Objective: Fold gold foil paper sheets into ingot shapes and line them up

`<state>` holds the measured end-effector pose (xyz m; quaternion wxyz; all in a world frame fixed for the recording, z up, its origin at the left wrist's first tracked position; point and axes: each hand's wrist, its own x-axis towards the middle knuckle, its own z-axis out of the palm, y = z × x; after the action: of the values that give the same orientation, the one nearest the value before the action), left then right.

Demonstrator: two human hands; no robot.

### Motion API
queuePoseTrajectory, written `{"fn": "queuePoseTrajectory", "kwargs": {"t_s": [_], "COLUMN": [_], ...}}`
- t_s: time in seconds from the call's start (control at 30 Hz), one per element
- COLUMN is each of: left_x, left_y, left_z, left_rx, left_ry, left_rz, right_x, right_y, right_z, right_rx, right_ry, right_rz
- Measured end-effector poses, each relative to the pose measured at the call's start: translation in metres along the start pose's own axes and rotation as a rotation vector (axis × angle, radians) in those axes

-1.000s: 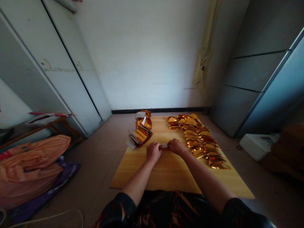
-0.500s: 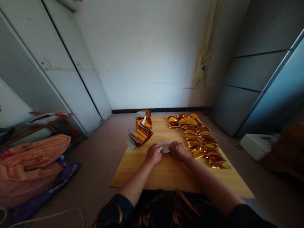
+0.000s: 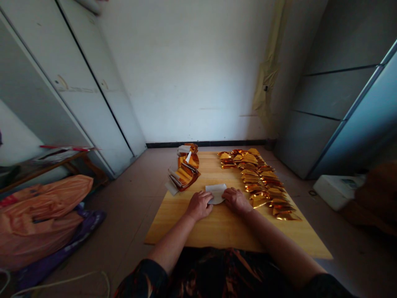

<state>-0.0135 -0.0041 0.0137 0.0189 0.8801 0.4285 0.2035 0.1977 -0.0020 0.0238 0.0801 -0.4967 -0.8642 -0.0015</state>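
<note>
A small pale sheet of paper [image 3: 216, 193] lies on the wooden board in front of me, its near edge curved. My left hand [image 3: 200, 205] grips its left side, fingers closed at the edge. On the right side my right hand [image 3: 237, 200] does the same, fingers bent over the paper. Beyond my left hand stands a stack of gold foil sheets [image 3: 186, 174] with pale backs, bent and fanned. Rows of folded gold foil paper pieces [image 3: 251, 176] cover the board's right side, close to my right hand.
The wooden board [image 3: 229, 231] rests low above a tiled floor. Orange plastic bags [image 3: 46, 215] lie at the left below a wooden bench [image 3: 74, 155]. Grey cabinets stand at both sides, and a white box [image 3: 333, 191] sits on the right.
My hands have moved slightly towards me and lowered. The paper, rolled or bent up between them before, now lies flatter with more of its pale face showing.
</note>
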Motion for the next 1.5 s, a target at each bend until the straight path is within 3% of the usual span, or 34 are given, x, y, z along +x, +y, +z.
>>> {"fn": "queuePoseTrajectory", "kwargs": {"t_s": [0.2,0.37,0.67,0.9,1.2,1.5], "left_x": [0.0,0.005,0.013,0.014,0.014,0.013], "left_y": [0.005,0.006,0.014,0.009,-0.004,0.001], "left_z": [-0.009,-0.005,0.004,0.007,0.01,0.011], "left_rx": [0.067,0.09,0.156,0.168,0.139,0.185], "left_ry": [-0.058,-0.053,-0.02,-0.028,-0.007,-0.03], "left_rz": [0.034,-0.013,-0.151,-0.11,-0.064,-0.022], "right_x": [-0.008,-0.011,-0.002,0.023,0.061,0.044], "right_y": [-0.004,-0.009,-0.011,0.001,0.0,-0.007], "right_z": [0.0,-0.004,0.0,-0.007,-0.01,-0.013], "right_rx": [-0.033,-0.038,-0.024,0.158,0.085,-0.025], "right_ry": [0.053,0.083,0.035,0.188,-0.091,-0.031], "right_rz": [-0.043,-0.033,0.131,0.214,0.255,0.11]}}
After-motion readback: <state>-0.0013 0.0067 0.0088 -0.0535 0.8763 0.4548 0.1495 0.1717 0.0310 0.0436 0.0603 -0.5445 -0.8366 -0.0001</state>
